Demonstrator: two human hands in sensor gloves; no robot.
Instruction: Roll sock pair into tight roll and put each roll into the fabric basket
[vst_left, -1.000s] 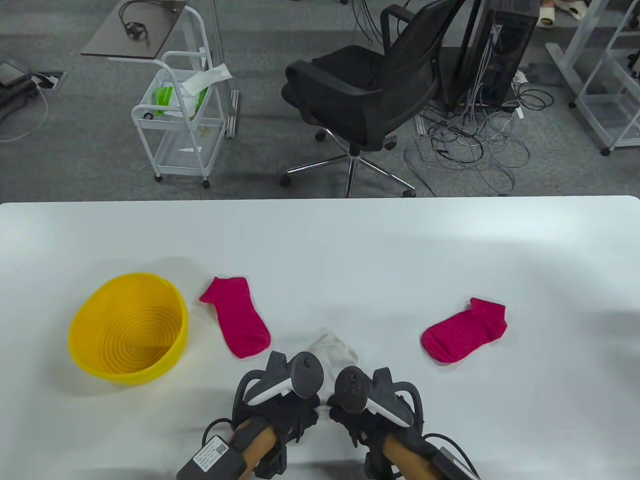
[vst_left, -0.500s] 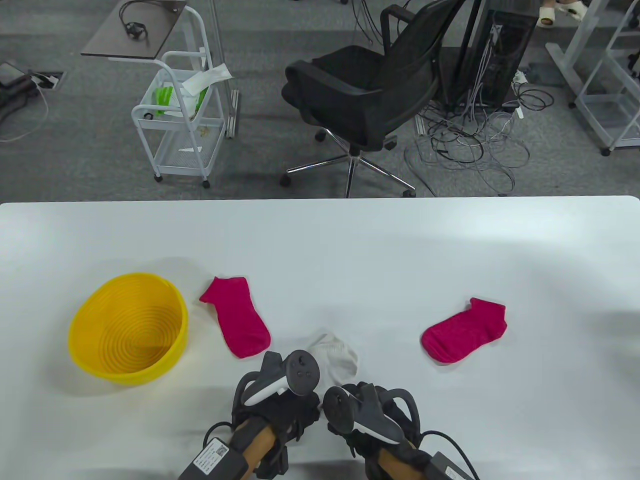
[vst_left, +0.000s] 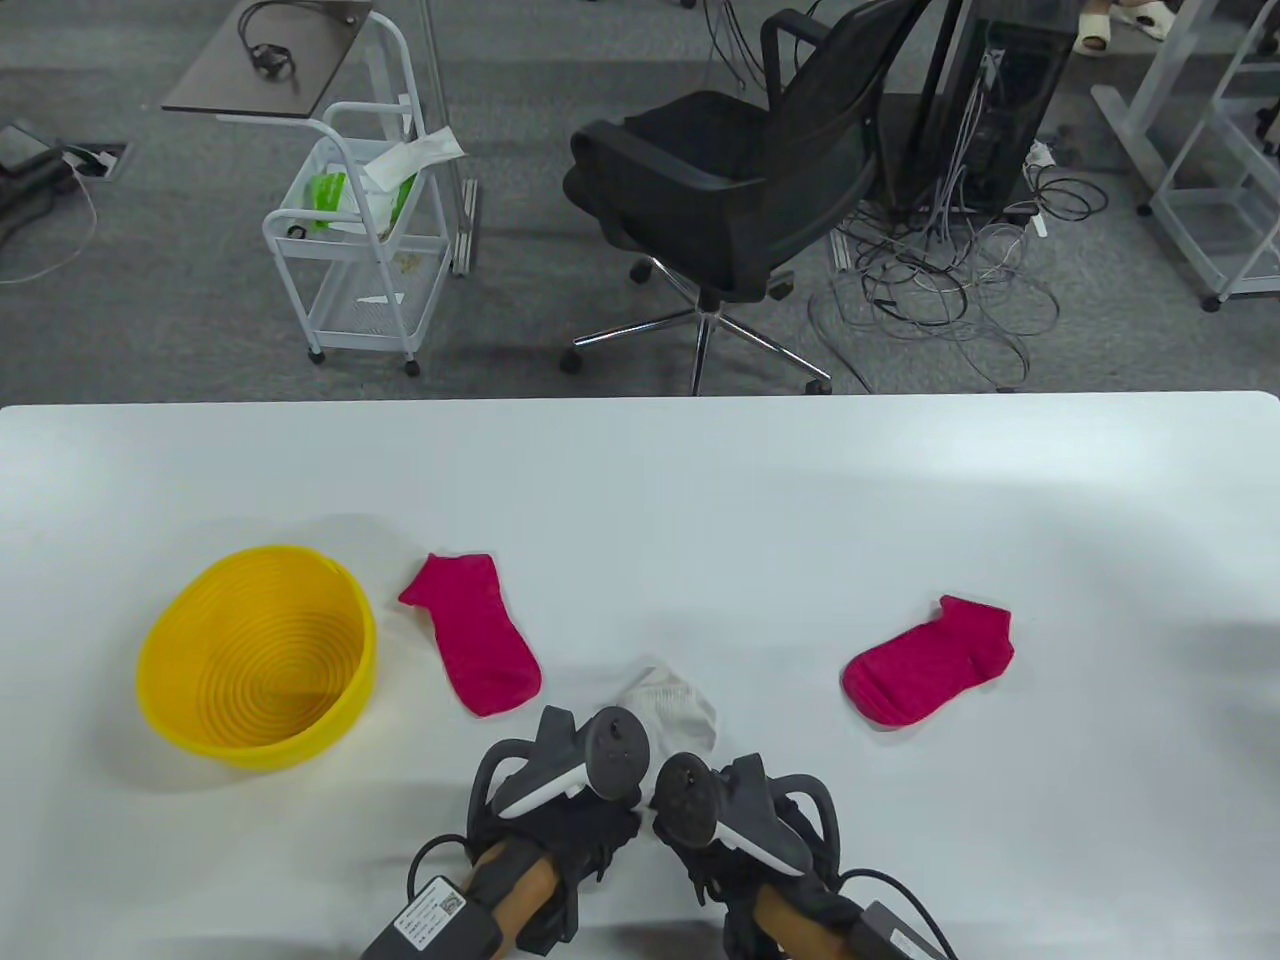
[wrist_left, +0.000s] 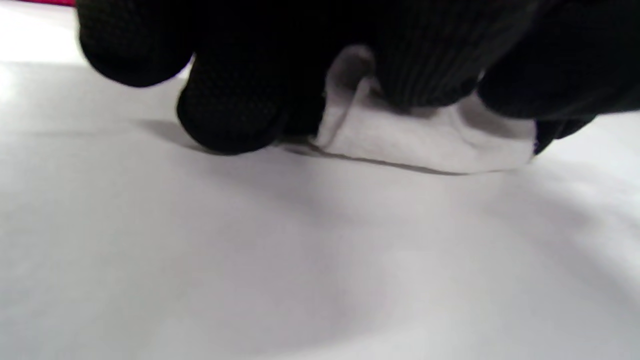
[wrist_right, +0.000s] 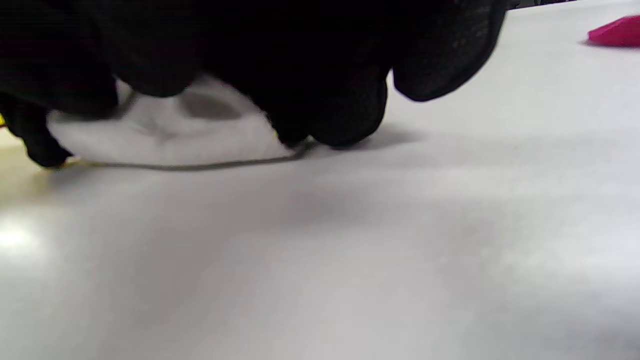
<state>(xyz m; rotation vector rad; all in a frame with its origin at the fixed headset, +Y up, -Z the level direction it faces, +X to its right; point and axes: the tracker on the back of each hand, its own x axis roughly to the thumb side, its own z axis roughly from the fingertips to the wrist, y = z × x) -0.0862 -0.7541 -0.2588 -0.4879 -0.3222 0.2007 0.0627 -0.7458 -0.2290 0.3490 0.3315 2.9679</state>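
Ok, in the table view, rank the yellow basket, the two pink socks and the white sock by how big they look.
1. yellow basket
2. left pink sock and right pink sock, which look alike
3. white sock, though the hands hide part of it, so its rank is unsure.

White sock (vst_left: 672, 705) partly rolled, near table edge.
Two pink socks (vst_left: 472, 632) (vst_left: 928, 660) flat, apart; yellow basket (vst_left: 160, 690) upright, left.

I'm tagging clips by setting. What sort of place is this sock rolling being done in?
Probably an office or lab workspace: behind the white table stand a black office chair, a tangle of cables on grey carpet, and a white wire cart.
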